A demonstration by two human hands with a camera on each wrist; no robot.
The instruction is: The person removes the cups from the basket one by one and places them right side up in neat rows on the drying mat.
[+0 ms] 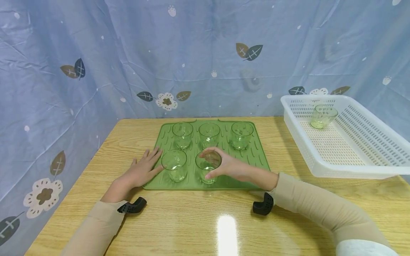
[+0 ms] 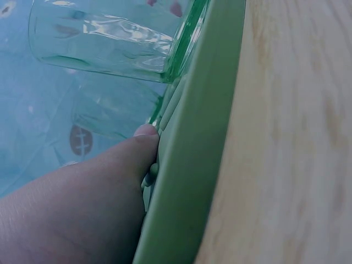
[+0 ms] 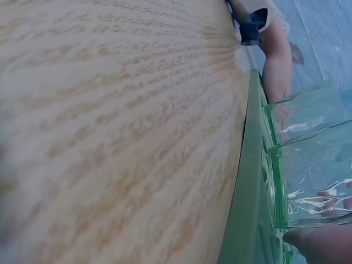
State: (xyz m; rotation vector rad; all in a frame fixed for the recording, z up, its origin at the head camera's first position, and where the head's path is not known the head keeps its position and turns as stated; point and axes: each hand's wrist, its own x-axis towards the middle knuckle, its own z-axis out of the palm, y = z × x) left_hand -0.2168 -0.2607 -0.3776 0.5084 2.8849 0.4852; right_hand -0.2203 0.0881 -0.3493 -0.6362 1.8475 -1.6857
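A green drying mat [image 1: 256, 161] lies on the wooden table with clear green-tinted glasses standing upright on it. Three stand in the back row, among them a back right glass [image 1: 242, 137]; two stand in front. My right hand [image 1: 229, 166] holds the front right glass [image 1: 209, 174], fingers behind it and thumb in front, near its base; its base is at the mat. On the mat's left edge rests my left hand [image 1: 142, 172], fingers spread, beside the front left glass [image 1: 175, 167]. In the left wrist view the thumb [image 2: 146, 132] touches the mat.
At the right stands a white perforated plastic basket [image 1: 358, 170] with one glass [image 1: 322, 117] tilted inside, at its far left. Bare wooden tabletop [image 1: 179, 220] shows in front of the mat. A blue patterned curtain [image 1: 208, 53] hangs behind the table and along its left side.
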